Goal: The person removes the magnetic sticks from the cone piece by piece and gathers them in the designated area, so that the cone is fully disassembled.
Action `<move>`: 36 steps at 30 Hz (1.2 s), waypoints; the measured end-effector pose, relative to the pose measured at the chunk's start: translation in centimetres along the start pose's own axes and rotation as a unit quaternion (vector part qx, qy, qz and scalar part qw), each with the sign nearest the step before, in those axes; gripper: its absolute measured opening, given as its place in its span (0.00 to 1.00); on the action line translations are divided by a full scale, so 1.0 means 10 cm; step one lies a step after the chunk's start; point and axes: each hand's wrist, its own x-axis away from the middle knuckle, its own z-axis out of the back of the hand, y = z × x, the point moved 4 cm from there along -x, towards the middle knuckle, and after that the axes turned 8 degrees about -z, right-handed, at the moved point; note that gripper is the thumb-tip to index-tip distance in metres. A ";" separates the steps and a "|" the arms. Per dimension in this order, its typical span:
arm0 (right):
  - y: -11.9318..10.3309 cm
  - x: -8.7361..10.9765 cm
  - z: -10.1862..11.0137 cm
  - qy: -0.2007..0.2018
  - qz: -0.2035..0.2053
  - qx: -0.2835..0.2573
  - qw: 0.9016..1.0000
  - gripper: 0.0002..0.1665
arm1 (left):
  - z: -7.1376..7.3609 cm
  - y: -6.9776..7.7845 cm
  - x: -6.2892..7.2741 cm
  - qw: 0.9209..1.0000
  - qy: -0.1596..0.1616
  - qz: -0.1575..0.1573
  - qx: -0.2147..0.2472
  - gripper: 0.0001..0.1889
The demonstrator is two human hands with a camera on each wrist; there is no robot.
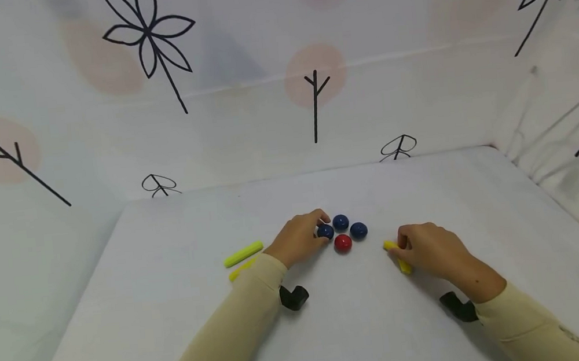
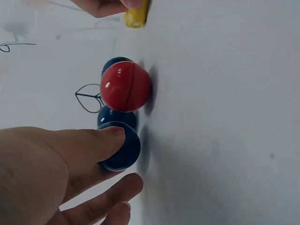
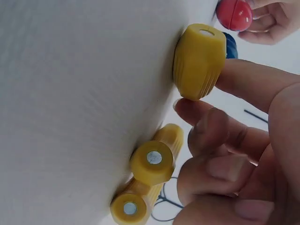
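My left hand [image 1: 297, 239] pinches a glossy blue ball [image 1: 325, 232] at the left of a small cluster. In the left wrist view, the thumb lies across that ball [image 2: 129, 152]. A red ball [image 1: 343, 243] and two more blue balls, one at the back [image 1: 340, 222] and one at the right [image 1: 359, 231], make up the rest. My right hand [image 1: 435, 251] pinches a thick yellow stick [image 3: 199, 61] with a silver disc in its end. Beyond the curled fingers in the right wrist view, two more yellow sticks [image 3: 152, 161] lie on the table; the hand hides them from the head view.
Two yellow-green sticks [image 1: 243, 254] lie beside the left forearm, the nearer partly covered by the sleeve. Black wrist mounts [image 1: 294, 298] sit under both wrists. The white table [image 1: 176, 307] meets a patterned cloth backdrop [image 1: 243, 132] at the back and sides.
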 end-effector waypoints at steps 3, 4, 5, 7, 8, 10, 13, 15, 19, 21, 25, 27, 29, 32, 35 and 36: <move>0.01 -0.01 -0.01 -0.006 -0.012 0.005 1.000 0.16 | -0.04 -0.01 -0.02 1.000 -0.005 -0.001 -0.006 0.20; 0.01 -0.01 -0.01 -0.006 -0.015 0.006 1.000 0.16 | -0.05 0.00 -0.03 1.000 -0.005 -0.002 -0.010 0.20; 0.01 -0.01 -0.01 -0.004 -0.015 0.006 1.000 0.16 | -0.06 0.00 -0.03 1.000 -0.004 -0.004 -0.013 0.20; 0.02 -0.01 0.00 0.000 -0.015 0.007 1.000 0.16 | -0.06 0.01 -0.04 1.000 -0.002 -0.007 -0.014 0.20; 0.02 -0.01 0.01 0.003 -0.015 0.006 1.000 0.16 | -0.06 0.01 -0.04 1.000 -0.002 -0.008 -0.017 0.20; 0.02 0.00 0.02 0.005 -0.014 0.007 1.000 0.16 | -0.06 0.03 -0.04 1.000 -0.002 -0.010 -0.021 0.20; 0.02 0.00 0.02 0.007 -0.015 0.010 1.000 0.15 | -0.06 0.03 -0.03 1.000 -0.002 -0.009 -0.025 0.20; 0.02 0.01 0.01 0.008 -0.016 0.011 1.000 0.15 | -0.06 0.03 -0.01 1.000 -0.002 -0.005 -0.025 0.20; 0.03 0.02 0.03 0.026 0.001 0.008 1.000 0.13 | -0.05 0.04 0.03 1.000 -0.002 0.003 -0.020 0.20; 0.04 0.03 0.05 0.037 0.011 0.007 0.999 0.12 | -0.04 0.04 0.04 1.000 -0.001 0.003 -0.021 0.20; 0.04 0.02 0.06 0.046 0.016 0.013 0.999 0.11 | -0.02 0.04 0.05 1.000 0.000 0.003 -0.024 0.19; 0.04 0.02 0.06 0.043 0.014 0.017 0.999 0.11 | -0.03 0.03 0.05 1.000 -0.001 0.006 -0.023 0.19; 0.05 0.01 0.05 0.039 0.011 0.019 0.999 0.11 | -0.05 0.02 0.04 1.000 -0.004 0.009 -0.022 0.20; 0.06 0.00 0.06 0.033 0.007 0.018 0.999 0.12 | -0.06 0.01 0.02 1.000 -0.005 0.007 -0.023 0.20; 0.05 -0.01 0.08 0.028 0.003 0.008 1.000 0.13 | -0.05 0.01 0.00 1.000 -0.001 0.001 -0.028 0.21; 0.04 -0.01 0.09 0.026 0.004 0.003 1.000 0.14 | -0.05 0.01 -0.01 1.000 0.002 -0.002 -0.030 0.21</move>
